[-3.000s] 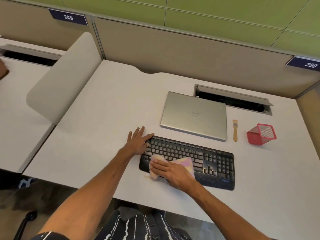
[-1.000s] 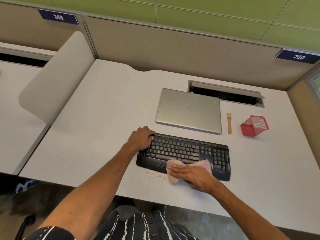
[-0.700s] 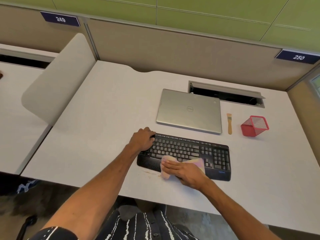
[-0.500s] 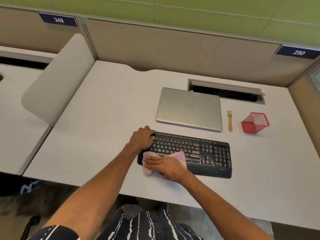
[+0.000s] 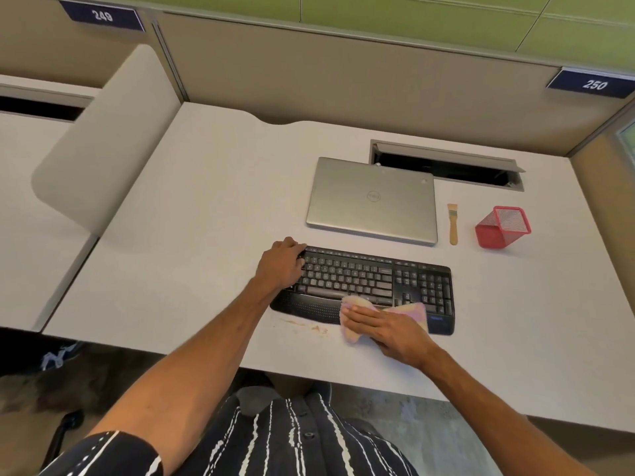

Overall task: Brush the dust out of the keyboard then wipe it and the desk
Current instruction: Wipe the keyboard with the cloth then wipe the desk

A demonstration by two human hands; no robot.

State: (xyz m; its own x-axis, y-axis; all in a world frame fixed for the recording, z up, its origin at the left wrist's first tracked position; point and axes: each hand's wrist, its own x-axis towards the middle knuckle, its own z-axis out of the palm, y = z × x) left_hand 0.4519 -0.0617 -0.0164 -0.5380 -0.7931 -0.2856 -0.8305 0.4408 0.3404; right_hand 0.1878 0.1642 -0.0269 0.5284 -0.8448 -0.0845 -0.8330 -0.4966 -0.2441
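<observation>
A black keyboard [image 5: 364, 286] lies on the white desk [image 5: 192, 218]. My left hand [image 5: 280, 264] rests with curled fingers on the keyboard's top left corner. My right hand [image 5: 388, 326] lies flat, fingers straight, pressing a pink-yellow cloth [image 5: 417, 312] onto the keyboard's palm rest and front edge, right of the middle. Brown dust [image 5: 305, 326] is scattered on the desk just in front of the keyboard. A small wooden brush [image 5: 453, 223] lies beside the laptop.
A closed silver laptop [image 5: 372, 201] sits behind the keyboard. A red mesh pen cup [image 5: 503, 226] lies tipped at the right. An open cable tray [image 5: 446, 164] is set in the desk's back. A curved divider [image 5: 103, 139] stands at the left.
My right hand has swept the cloth from the keyboard's left front to the right along the palm rest. My left hand has stayed on the top left corner.
</observation>
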